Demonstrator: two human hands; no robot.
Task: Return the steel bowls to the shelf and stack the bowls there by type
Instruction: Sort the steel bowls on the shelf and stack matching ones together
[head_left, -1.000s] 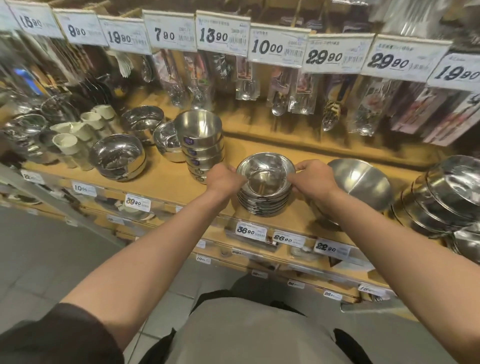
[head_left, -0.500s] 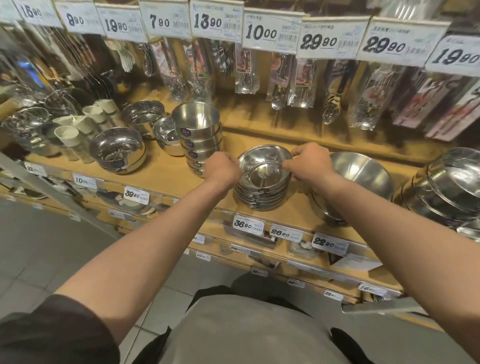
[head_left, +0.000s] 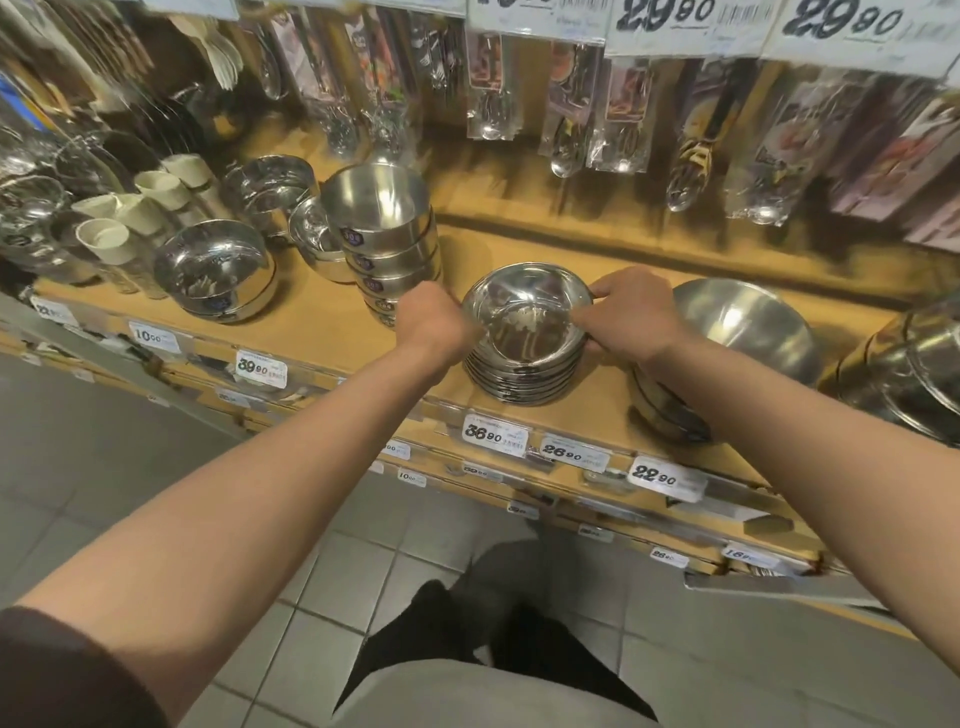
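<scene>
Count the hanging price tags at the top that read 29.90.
2. One 29.90 tag hangs above the packaged cutlery, right of centre; the second 29.90 tag hangs just right of it. Others may be cut off beyond the frame.

Stack of shallow round steel dishes (head_left: 524, 358) on the wooden shelf (head_left: 322, 332), near its front edge. Left hand (head_left: 434, 322) on the stack's left rim, right hand (head_left: 626, 317) on the right rim. Tall stack of deep steel bowls (head_left: 384, 239) behind-left. Wide steel mixing bowl (head_left: 748, 327) just right. Packaged spoons (head_left: 566, 114) hang behind.
</scene>
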